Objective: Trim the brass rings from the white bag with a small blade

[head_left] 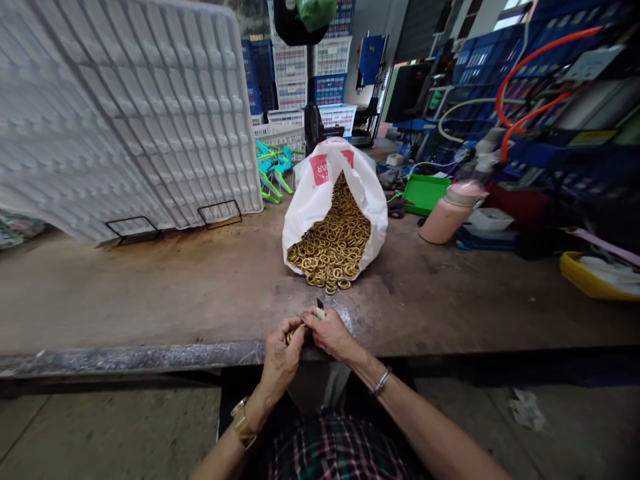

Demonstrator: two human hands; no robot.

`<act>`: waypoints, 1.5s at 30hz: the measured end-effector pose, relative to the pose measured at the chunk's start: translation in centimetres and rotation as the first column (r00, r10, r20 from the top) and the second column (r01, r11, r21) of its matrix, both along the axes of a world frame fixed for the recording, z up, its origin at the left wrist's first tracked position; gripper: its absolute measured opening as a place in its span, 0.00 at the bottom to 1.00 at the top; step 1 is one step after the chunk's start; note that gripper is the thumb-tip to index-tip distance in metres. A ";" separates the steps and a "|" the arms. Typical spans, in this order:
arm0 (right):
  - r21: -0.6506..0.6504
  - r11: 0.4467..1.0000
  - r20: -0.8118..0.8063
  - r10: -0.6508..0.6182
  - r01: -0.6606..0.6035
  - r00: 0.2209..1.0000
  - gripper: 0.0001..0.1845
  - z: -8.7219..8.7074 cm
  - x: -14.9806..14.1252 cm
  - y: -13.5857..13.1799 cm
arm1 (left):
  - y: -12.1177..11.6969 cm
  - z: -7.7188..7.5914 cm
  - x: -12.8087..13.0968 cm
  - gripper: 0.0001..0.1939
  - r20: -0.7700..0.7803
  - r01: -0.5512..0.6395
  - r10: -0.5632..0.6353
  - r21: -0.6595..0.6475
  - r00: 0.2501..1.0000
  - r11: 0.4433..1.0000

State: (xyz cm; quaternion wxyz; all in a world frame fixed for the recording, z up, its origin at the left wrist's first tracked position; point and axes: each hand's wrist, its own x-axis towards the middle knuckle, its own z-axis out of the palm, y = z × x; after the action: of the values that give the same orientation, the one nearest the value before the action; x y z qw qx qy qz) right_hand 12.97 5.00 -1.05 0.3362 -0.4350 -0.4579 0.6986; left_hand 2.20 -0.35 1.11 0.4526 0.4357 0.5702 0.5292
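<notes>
Close to the table's front edge, my left hand [283, 350] is closed around several brass-coloured rings [289, 338]. My right hand [330, 333] meets it at the fingertips. It grips a small knife [321, 309] with a pale handle and a short dark blade that points up and away from me. What the fingertips touch between the two hands is partly hidden. Just beyond them lies a white plastic bag [305, 200] with red print, its mouth toward me. Many brass-coloured rings [333, 247] fill it and spill onto the wooden table [210, 293].
Large white ribbed plastic trays [175, 113] lean on wire stands at the left. Turquoise and green plastic pieces [274, 170] lie behind them. At the right are a green tray [424, 193], a pink bottle [446, 217] and a yellow basket [595, 280]. Stacked crates [291, 73] stand behind.
</notes>
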 end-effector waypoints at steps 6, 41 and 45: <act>0.078 0.997 0.086 0.005 -0.012 0.996 0.17 0.2 0.0 -0.3 | 0.0 -0.7 -0.2 0.13 0.050 0.024 -0.020 -0.086 0.999 0.996; 0.260 0.963 0.216 0.013 -0.070 0.976 0.16 0.6 0.2 0.0 | 0.3 0.4 -0.9 0.15 0.404 0.148 -0.032 -0.259 0.914 0.955; 0.263 0.962 0.210 0.015 -0.072 0.977 0.16 0.3 0.2 0.0 | 0.2 0.3 -1.1 0.15 0.425 0.170 -0.047 -0.255 0.904 0.952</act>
State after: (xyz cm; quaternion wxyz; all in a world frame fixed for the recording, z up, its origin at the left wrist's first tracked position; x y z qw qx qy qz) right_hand 13.16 5.01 -0.74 0.3274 -0.4453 -0.5905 0.5882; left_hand 1.08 -0.12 1.42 0.6505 0.2749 0.5063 0.4950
